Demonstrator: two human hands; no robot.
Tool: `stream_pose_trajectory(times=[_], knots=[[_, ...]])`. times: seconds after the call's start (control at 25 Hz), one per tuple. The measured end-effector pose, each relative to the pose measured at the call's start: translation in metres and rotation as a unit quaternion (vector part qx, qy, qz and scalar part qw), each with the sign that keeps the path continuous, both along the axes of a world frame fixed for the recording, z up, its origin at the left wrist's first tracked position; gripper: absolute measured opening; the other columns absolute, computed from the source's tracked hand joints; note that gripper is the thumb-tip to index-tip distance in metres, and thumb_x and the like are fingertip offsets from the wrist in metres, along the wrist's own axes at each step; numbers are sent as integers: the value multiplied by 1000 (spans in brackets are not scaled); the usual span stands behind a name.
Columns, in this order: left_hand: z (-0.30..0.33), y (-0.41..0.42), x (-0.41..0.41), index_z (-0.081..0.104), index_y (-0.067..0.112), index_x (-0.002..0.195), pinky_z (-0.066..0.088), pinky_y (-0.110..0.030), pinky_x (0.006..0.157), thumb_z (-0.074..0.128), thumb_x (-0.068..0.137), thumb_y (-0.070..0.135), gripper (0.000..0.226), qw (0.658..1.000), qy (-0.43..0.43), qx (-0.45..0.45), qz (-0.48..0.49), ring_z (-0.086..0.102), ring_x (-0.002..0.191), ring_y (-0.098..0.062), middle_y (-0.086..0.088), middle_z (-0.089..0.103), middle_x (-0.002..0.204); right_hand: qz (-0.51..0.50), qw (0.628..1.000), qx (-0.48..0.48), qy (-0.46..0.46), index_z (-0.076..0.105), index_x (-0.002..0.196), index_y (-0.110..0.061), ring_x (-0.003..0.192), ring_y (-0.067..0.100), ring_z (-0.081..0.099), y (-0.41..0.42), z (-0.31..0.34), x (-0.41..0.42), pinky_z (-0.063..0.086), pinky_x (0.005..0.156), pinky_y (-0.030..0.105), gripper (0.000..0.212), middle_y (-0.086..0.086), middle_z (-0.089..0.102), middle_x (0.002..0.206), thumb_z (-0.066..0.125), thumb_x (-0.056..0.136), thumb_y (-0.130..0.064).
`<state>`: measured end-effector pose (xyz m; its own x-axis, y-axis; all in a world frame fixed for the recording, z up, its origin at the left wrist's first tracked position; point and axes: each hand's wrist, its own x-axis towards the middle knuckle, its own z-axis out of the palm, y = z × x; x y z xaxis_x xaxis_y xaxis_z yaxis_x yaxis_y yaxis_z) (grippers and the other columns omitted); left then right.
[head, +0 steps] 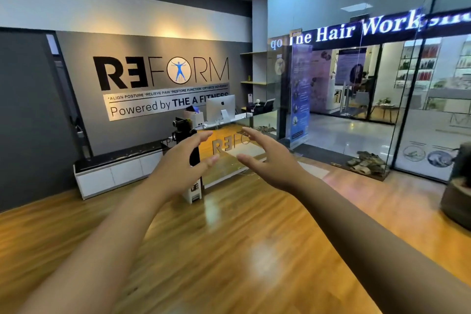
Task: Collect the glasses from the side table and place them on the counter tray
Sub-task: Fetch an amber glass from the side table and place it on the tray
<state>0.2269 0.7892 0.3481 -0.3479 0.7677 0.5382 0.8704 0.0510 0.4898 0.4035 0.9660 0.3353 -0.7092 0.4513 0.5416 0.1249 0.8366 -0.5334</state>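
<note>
Our left hand (pixel 178 168) and right hand (pixel 265 158) up before worktop (pixel 229 145), fingers spread, holding nothing. No glasses, no tray seen. We could walk wrong way, bump glass wall (pixel 331 84) right of worktop.

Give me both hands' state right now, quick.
Left hand: open, fingers loosely curved, holding nothing.
Right hand: open, fingers loosely curved, holding nothing.

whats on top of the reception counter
On the counter stand a silver monitor, seen from its back, and a white box. No tray or glasses show; the raised left hand and right hand cover its front.
</note>
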Motion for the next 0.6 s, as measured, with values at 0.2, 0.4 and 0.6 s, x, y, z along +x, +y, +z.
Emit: stream_pose_trajectory(times=[0.2, 0.4, 0.6], knots=[[11, 86, -32, 42, 40, 154, 35, -31, 109, 63, 98, 49, 61, 1000, 5, 3, -20, 45, 140, -6, 12, 51, 153, -36, 999, 3, 4, 33, 161, -36, 145, 12, 44, 76, 6, -24, 42, 115, 40, 76, -7, 47, 161, 65, 96, -57], [-2, 182, -65, 42, 46, 151, 40, -37, 109, 63, 98, 51, 58, 997, -6, 1, -75, 47, 140, -10, 15, 49, 155, -85, 996, -3, 6, 34, 161, -35, 143, 14, 47, 143, 1, -40, 44, 112, 37, 74, -5, 51, 158, 68, 97, -51], [-23, 280, -106, 42, 44, 153, 42, -48, 115, 61, 98, 56, 59, 990, -7, -14, -137, 47, 140, -9, 15, 50, 153, -167, 986, -12, -2, 34, 161, -35, 143, 15, 47, 216, -14, -57, 40, 103, 29, 75, -3, 51, 157, 69, 96, -51]])
